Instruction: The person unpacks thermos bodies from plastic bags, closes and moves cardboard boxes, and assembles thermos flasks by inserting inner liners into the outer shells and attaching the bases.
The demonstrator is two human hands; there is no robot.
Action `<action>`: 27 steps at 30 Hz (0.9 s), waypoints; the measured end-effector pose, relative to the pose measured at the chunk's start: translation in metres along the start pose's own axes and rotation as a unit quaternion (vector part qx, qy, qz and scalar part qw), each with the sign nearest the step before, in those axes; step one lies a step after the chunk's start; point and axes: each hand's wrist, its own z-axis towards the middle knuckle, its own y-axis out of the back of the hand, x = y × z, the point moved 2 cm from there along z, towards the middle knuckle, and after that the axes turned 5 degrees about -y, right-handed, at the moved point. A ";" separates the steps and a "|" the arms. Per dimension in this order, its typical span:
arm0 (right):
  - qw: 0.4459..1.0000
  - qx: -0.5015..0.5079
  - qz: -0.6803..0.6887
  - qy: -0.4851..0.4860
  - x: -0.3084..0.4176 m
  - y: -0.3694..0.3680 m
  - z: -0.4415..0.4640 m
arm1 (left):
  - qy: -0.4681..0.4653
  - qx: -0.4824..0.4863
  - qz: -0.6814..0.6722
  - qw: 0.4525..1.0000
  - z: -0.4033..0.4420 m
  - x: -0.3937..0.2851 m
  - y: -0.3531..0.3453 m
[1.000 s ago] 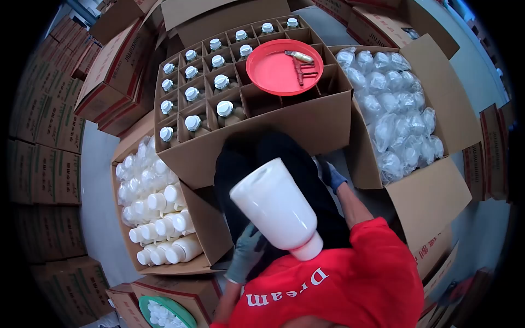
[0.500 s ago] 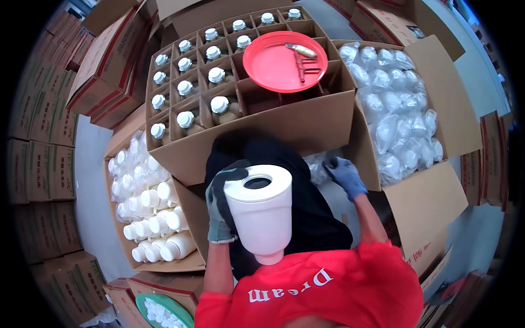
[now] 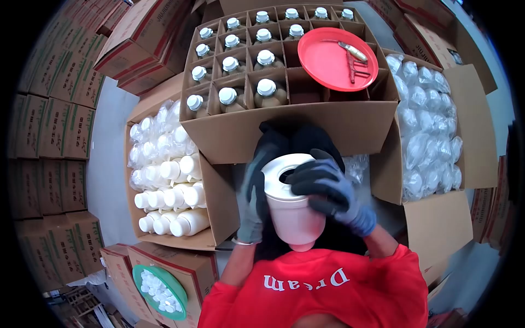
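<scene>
A white plastic container (image 3: pixel 295 221) stands in my lap, its wide ring-shaped top with a dark round hole facing up and a narrow neck at its lower end. My left hand (image 3: pixel 255 199), in a grey and dark glove, is wrapped against its left side. My right hand (image 3: pixel 331 191), in a blue and black glove, curls over the right of the ring top, fingertips at the hole's edge. Whether something small is under those fingers is hidden. Just ahead, a divided carton (image 3: pixel 290 131) holds several white-capped bottles (image 3: pixel 266 87).
A red plate (image 3: pixel 331 65) with a knife-like tool and a red tool rests on the carton's dividers. Open boxes of white bottles (image 3: pixel 188 223) and bagged white items (image 3: pixel 415 120) flank me. A green basin (image 3: pixel 179 292) of white caps sits lower left.
My right hand has come from the plastic-wrapped item at the right onto the container's top. My view has shifted, so the boxes appear displaced. My left hand stays on the container.
</scene>
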 end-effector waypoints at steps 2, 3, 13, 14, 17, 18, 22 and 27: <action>1.000 -0.008 0.000 0.017 -0.005 -0.005 0.000 | -0.010 0.051 -0.058 0.997 0.006 -0.003 0.001; 0.999 -0.020 0.044 0.012 -0.027 -0.002 -0.008 | -0.012 0.089 -0.074 0.993 0.007 -0.010 0.013; 0.997 -0.018 -0.055 -0.051 -0.036 0.034 -0.014 | 0.004 0.018 -0.204 0.979 -0.007 0.026 0.035; 0.970 -0.136 -0.071 -0.188 -0.047 0.040 -0.019 | -0.015 0.020 -0.325 0.946 -0.005 0.023 0.046; 0.996 -0.055 0.008 -0.076 -0.014 0.020 -0.001 | 0.084 -0.048 -0.227 0.969 -0.011 0.053 0.038; 0.998 -0.009 0.048 -0.050 0.001 0.007 0.009 | 0.087 -0.040 -0.157 0.983 -0.016 0.055 0.036; 0.967 -0.120 0.003 -0.225 -0.060 0.045 -0.020 | 0.046 -0.014 -0.225 0.973 -0.002 0.035 0.060; 0.977 -0.078 -0.029 -0.195 -0.031 0.021 0.006 | 0.060 0.059 -0.023 0.996 -0.020 0.067 0.059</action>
